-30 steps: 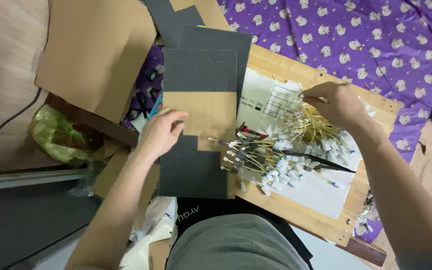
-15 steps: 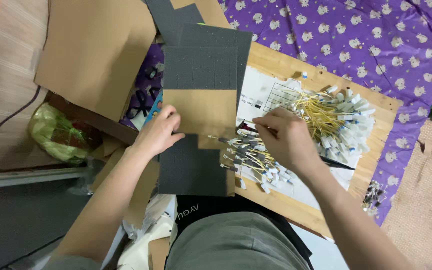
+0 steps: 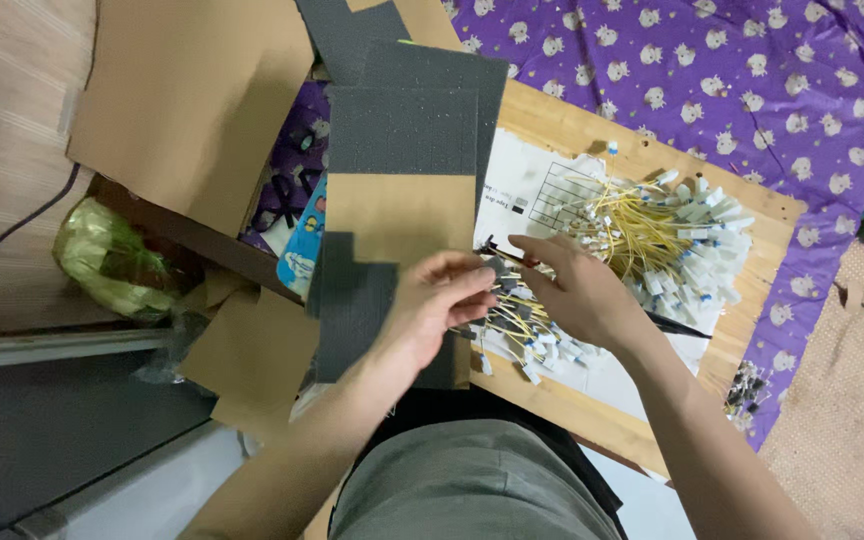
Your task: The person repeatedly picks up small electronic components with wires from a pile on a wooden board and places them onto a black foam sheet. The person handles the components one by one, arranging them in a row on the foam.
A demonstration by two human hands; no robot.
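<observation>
Since half a second ago we note our left hand lifted off the dark grey foam sheet to meet our right hand at frame centre, both pinching yellow-wired white connectors whose wires trail right toward the larger pile.

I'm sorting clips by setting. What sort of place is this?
Probably a home floor used for piecework: a wooden board on a purple patterned cloth, heaped yellow-wired parts, and cardboard.
</observation>
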